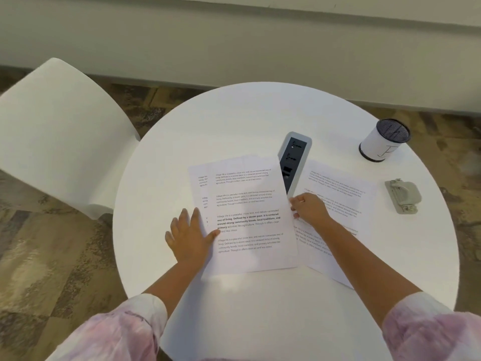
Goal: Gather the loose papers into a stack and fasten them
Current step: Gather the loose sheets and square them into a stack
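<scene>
both hands low, forearms reaching in

left hand [189, 237] lies flat, palm down, fingers straight and slightly spread, thumb out to the right. right hand [309, 208] is turned inward with its fingers curled at their tips. both forearms are bare, with sleeves pushed up near the elbows

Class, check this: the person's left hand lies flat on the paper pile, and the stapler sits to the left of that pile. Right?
Not quite. The left hand does lie flat on the paper pile, but the head view shows the stapler on the right side of the table, beyond the other sheets.
</scene>
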Motion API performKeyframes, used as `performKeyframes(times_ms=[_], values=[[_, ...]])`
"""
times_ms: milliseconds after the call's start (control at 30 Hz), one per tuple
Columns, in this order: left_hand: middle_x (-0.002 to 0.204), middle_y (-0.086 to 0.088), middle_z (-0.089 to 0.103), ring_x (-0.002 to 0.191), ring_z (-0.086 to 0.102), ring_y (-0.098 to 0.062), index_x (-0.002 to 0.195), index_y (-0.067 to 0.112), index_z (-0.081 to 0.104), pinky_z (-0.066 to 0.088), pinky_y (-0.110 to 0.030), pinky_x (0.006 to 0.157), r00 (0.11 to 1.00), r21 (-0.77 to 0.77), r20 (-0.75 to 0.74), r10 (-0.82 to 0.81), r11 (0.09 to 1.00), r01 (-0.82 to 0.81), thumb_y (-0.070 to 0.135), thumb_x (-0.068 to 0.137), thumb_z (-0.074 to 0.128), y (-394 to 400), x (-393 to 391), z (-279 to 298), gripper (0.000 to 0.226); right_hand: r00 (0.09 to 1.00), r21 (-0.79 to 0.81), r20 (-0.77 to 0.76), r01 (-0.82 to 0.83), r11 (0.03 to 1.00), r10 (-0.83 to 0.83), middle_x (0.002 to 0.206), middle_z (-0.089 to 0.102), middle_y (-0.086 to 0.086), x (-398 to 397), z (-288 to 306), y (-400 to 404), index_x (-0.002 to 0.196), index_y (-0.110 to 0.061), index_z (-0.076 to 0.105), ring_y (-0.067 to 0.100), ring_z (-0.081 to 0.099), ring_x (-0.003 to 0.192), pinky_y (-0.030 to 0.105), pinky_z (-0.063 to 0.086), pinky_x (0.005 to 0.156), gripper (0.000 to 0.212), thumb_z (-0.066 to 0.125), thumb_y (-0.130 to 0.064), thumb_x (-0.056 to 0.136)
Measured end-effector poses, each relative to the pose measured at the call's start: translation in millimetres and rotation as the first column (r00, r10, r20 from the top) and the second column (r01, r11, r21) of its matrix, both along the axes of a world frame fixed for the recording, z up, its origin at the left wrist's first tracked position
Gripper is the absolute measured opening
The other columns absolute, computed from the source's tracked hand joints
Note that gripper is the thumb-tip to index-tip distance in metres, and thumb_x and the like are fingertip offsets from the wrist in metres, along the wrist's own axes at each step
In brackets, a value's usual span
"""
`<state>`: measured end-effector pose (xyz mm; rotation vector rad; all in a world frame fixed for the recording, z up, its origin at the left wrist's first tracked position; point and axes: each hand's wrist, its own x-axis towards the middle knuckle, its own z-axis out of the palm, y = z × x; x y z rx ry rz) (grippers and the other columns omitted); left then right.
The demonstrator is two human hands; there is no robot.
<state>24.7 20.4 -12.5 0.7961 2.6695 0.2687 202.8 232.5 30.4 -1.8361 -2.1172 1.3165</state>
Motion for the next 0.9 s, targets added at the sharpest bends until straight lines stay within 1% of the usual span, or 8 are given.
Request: performKeyframes(times_ms=[67,200,267,367,500,600,700,900], values=[[0.157,-0.002,0.015,0.143,0.012,-0.030,0.145,0.027,0.023,0.016,-0.052,0.111,1.000,-0.005,0.000,0.002,1.000,-0.002,0.064,0.081,0.050,1.1,2.5,0.0,0.078,0.990,-0.010,0.132,-0.052,0.999,0.052,0.071,0.063,0.013,6.1,-2.2,-5.3,0.066,-0.010,0.051,0.020,0.054,0.063,0.026,0.040,0.059,0.037,0.048,-0.035,0.093],[0.158,-0.001,0.012,0.144,0.010,-0.029,0.146,0.027,0.020,0.018,-0.051,0.111,1.000,-0.023,-0.007,0.003,1.000,-0.003,0.064,0.083,0.047,2.0,4.5,1.9,0.078,0.980,-0.068,0.181,-0.076,0.995,0.087,0.054,0.043,0.001,6.7,-6.4,-19.3,0.051,-0.016,0.033,0.016,0.042,0.051,0.026,0.031,0.055,0.050,0.052,-0.040,0.090],[0.158,-0.001,0.011,0.144,0.010,-0.030,0.147,0.027,0.019,0.019,-0.051,0.111,1.000,-0.024,-0.011,-0.002,1.000,0.001,0.064,0.083,0.046,1.5,4.9,3.1,0.078,0.989,-0.123,0.129,-0.056,0.991,0.071,0.058,0.045,0.001,4.4,-7.7,-24.6,0.051,-0.015,0.036,0.016,0.044,0.055,0.026,0.032,0.053,0.049,0.056,-0.041,0.088],[0.158,-0.002,0.010,0.144,0.010,-0.030,0.147,0.026,0.018,0.019,-0.051,0.111,1.000,-0.028,-0.005,-0.005,1.000,0.005,0.063,0.083,0.046,1.9,5.8,5.4,0.078,0.997,-0.245,-0.003,0.075,0.967,-0.078,0.081,0.062,0.011,5.0,-7.3,-28.1,0.061,-0.009,0.051,0.024,0.059,0.074,0.030,0.049,0.070,0.038,0.067,-0.036,0.082],[0.158,-0.001,0.009,0.144,0.009,-0.029,0.147,0.026,0.017,0.020,-0.050,0.111,1.000,-0.038,-0.012,-0.008,0.999,0.007,0.063,0.084,0.045,2.6,6.0,7.1,0.078,0.983,-0.384,-0.073,0.129,0.914,-0.169,0.062,0.054,0.002,11.6,-3.1,-26.7,0.061,-0.011,0.049,0.005,0.050,0.039,0.012,0.036,0.035,0.031,0.070,-0.021,0.081],[0.157,-0.002,0.011,0.144,0.010,-0.030,0.147,0.026,0.018,0.021,-0.051,0.111,1.000,-0.032,-0.006,-0.004,0.999,0.004,0.062,0.084,0.047,3.4,6.5,6.7,0.078,0.986,-0.435,-0.092,0.085,0.896,-0.138,0.081,0.061,0.009,9.5,1.7,-30.8,0.085,-0.008,0.058,0.018,0.060,0.066,0.028,0.054,0.061,0.005,0.062,-0.010,0.084],[0.156,-0.001,0.017,0.144,0.012,-0.028,0.145,0.024,0.023,0.021,-0.050,0.111,1.000,-0.012,-0.006,0.016,1.000,-0.016,0.060,0.084,0.050,2.4,7.7,4.8,0.076,0.989,-0.348,-0.115,0.052,0.936,-0.097,0.102,0.063,0.013,7.4,1.7,-35.1,0.110,-0.005,0.059,0.028,0.061,0.089,0.033,0.054,0.069,0.026,0.057,-0.004,0.085],[0.139,-0.001,0.050,0.129,0.038,-0.031,0.132,0.021,0.048,0.037,-0.047,0.096,0.992,0.210,-0.002,0.123,0.970,-0.120,0.036,0.091,0.054,-2.1,-1.8,4.6,0.045,0.986,-0.200,-0.127,0.078,0.977,-0.104,0.112,0.065,0.014,17.7,6.2,-36.0,0.115,-0.007,0.060,0.034,0.062,0.101,0.047,0.050,0.093,0.031,0.053,-0.004,0.085]])
